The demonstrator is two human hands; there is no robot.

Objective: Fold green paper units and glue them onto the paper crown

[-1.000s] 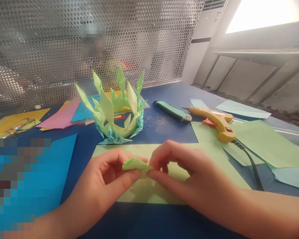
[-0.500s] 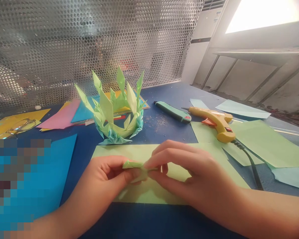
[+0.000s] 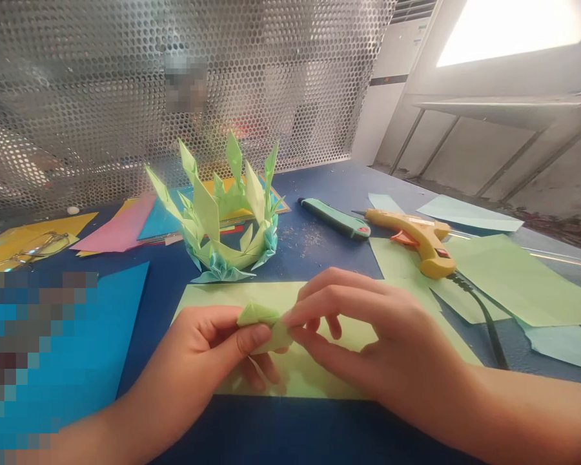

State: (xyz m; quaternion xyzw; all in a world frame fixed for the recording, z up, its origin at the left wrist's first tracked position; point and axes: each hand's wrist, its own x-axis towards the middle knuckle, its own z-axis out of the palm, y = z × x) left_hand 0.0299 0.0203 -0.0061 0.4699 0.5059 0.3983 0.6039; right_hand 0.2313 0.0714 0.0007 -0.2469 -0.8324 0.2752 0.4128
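Observation:
A small folded piece of light green paper (image 3: 277, 334) is pinched between my two hands, above a flat green sheet (image 3: 339, 381). My left hand (image 3: 217, 339) grips its left side, thumb on the near face and some fingers hanging below. At the right end of the piece, the thumb and forefinger of my right hand (image 3: 368, 329) press together; its other fingers are curled. Just beyond my hands stands a crown (image 3: 206, 213) of folded green paper with pointed tips and blue-green paper flowers at its base.
Right of the crown lie a green-handled cutter (image 3: 336, 219) and a yellow glue gun (image 3: 423, 236) with a black cord (image 3: 487, 316). Loose green sheets (image 3: 523, 284) spread at right. Glasses (image 3: 33, 252) and coloured papers (image 3: 116, 229) lie at left, near a blue sheet (image 3: 121, 310). A perforated metal panel (image 3: 271, 84) borders the table.
The folded piece has tilted up and shows more of its faces. My left hand's lower fingers have spread downward, and one right finger has extended a little.

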